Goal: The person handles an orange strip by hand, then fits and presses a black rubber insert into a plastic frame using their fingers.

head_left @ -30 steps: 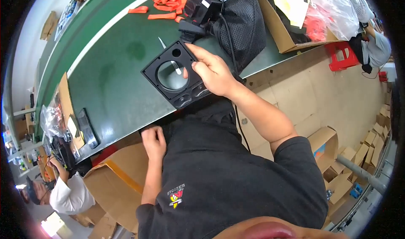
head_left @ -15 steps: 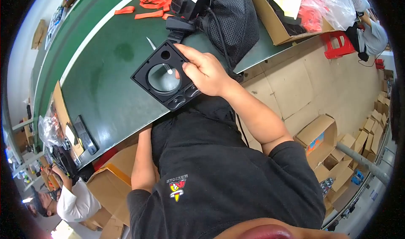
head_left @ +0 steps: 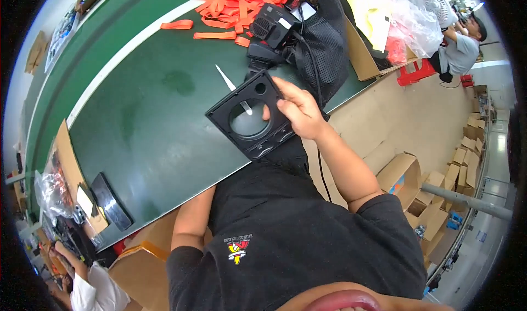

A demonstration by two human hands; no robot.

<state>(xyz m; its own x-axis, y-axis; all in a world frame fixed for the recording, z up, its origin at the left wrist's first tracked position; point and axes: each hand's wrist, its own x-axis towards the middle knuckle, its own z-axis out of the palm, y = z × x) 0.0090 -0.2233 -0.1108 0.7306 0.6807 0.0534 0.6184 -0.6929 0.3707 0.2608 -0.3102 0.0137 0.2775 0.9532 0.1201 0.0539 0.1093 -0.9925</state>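
Observation:
My right hand (head_left: 301,109) grips the right side of a square black panel (head_left: 221,115), thumb on the near face and a fingertip showing through its large round opening. The panel is tilted above the front edge of the green table (head_left: 164,163). A smaller round hole is near its top corner. A white pointed tool (head_left: 225,78) lies on the table behind it, partly seen through the opening. My left forearm (head_left: 193,215) goes under the table edge, and the left hand is hidden there.
Orange straps (head_left: 239,6), a black boxy device (head_left: 273,24) and a black mesh bag (head_left: 324,47) are at the back. An open carton (head_left: 362,53) stands back right. A black bar (head_left: 111,201) lies far left. Two other people (head_left: 461,53) are at the sides.
The view has shifted. My left hand, visible one second ago by the table edge, has gone out of sight beneath it. My right hand keeps its hold on the panel.

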